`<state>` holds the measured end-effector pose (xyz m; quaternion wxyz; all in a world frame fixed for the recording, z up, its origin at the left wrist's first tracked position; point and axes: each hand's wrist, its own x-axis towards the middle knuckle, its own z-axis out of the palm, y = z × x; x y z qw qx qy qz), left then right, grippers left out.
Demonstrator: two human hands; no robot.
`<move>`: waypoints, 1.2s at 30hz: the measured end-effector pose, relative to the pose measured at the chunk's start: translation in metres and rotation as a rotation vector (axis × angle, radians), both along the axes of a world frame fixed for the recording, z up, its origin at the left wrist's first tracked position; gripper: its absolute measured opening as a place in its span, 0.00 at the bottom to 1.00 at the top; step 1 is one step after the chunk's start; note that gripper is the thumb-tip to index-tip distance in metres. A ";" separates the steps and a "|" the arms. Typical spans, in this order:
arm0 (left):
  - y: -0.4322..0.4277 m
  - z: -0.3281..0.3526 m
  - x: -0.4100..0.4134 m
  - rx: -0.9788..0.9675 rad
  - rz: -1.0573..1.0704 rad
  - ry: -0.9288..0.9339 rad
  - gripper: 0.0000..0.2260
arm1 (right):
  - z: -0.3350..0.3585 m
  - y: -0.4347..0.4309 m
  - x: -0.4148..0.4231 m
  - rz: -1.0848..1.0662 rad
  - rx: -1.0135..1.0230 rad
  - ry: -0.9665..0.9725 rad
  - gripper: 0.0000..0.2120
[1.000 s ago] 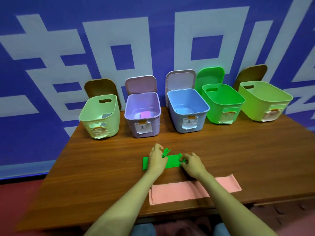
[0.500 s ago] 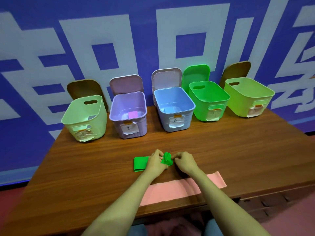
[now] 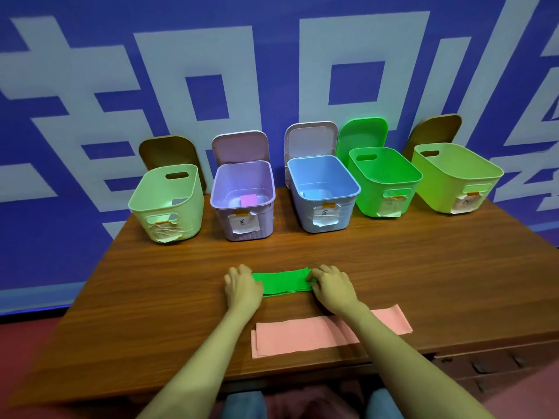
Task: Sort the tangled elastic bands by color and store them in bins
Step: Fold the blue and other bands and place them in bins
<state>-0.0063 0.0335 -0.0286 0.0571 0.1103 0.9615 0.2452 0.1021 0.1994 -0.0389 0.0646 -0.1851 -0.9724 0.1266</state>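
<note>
Now stretching the green band (image 3: 284, 282) out flat at the middle of the table (image 3: 181, 282), no longer bunching it into the small wad of half a second ago. Gripping its left end with the left hand (image 3: 242, 288), fingers curled down over it. Pinching its right end with the right hand (image 3: 332, 290), fingertips curled onto the fold. Reaching in with both forearms over the near edge, the right one crossing above the pink band (image 3: 302, 334) lying flat and doubled along that edge.

Working on a dark wood-grain top, facing a blue wall (image 3: 272, 71) with big white shapes. Showing red floor at either side and drawer fronts (image 3: 484, 364) below the near right corner.

Lining the far edge, left to right: pale green bin (image 3: 193, 207), lilac bin (image 3: 220, 219), blue bin (image 3: 323, 157), bright green bin (image 3: 369, 195), yellow-green bin (image 3: 438, 189). Standing open, all five, with paper labels in front and lids leaning upright behind. Sitting inside the lilac one, a small pink piece (image 3: 248, 200).
</note>
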 end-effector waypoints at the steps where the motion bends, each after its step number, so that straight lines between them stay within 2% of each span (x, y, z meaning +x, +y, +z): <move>1: -0.006 -0.003 -0.002 -0.039 0.060 -0.089 0.20 | 0.001 0.000 0.000 -0.005 -0.003 -0.011 0.14; 3: -0.012 -0.008 -0.003 -0.056 0.113 -0.253 0.27 | 0.002 -0.002 0.001 -0.012 -0.005 -0.035 0.14; 4: -0.012 -0.009 -0.003 -0.022 0.119 -0.301 0.27 | 0.003 -0.003 0.001 -0.013 -0.004 -0.048 0.15; 8: -0.007 -0.001 0.001 0.222 0.176 -0.354 0.11 | 0.007 -0.003 0.001 0.009 0.002 -0.143 0.17; 11: -0.001 0.015 0.006 0.498 0.128 -0.402 0.09 | 0.016 -0.002 0.005 0.037 -0.053 -0.200 0.18; 13: 0.004 0.030 0.010 0.635 0.045 -0.396 0.11 | 0.028 -0.002 0.008 0.023 -0.102 -0.091 0.18; 15: 0.011 0.051 0.015 0.703 -0.102 -0.324 0.14 | 0.048 -0.002 0.010 0.017 -0.176 0.122 0.19; 17: 0.017 0.078 0.022 0.731 -0.241 -0.218 0.15 | 0.078 -0.005 0.012 0.057 -0.230 0.321 0.18; 19: 0.020 0.104 0.027 0.764 -0.351 -0.128 0.14 | 0.113 -0.011 0.016 0.081 -0.297 0.411 0.18; 23: 0.013 0.136 0.027 0.854 -0.432 -0.077 0.14 | 0.164 -0.017 0.028 0.132 -0.440 0.420 0.12; 25: 0.007 0.146 0.028 0.866 -0.456 -0.082 0.14 | 0.180 -0.023 0.035 0.143 -0.488 0.408 0.13; 28: 0.003 0.155 0.032 0.874 -0.530 -0.109 0.17 | 0.196 -0.032 0.043 0.152 -0.435 0.430 0.12; 31: 0.004 0.158 0.039 0.902 -0.572 -0.132 0.16 | 0.202 -0.031 0.046 0.158 -0.342 0.418 0.06; 34: 0.011 0.152 0.040 0.999 -0.614 -0.233 0.16 | 0.198 -0.025 0.042 0.144 -0.291 0.434 0.05; 36: 0.020 0.140 0.039 0.998 -0.655 -0.305 0.15 | 0.193 -0.018 0.036 0.147 -0.258 0.451 0.05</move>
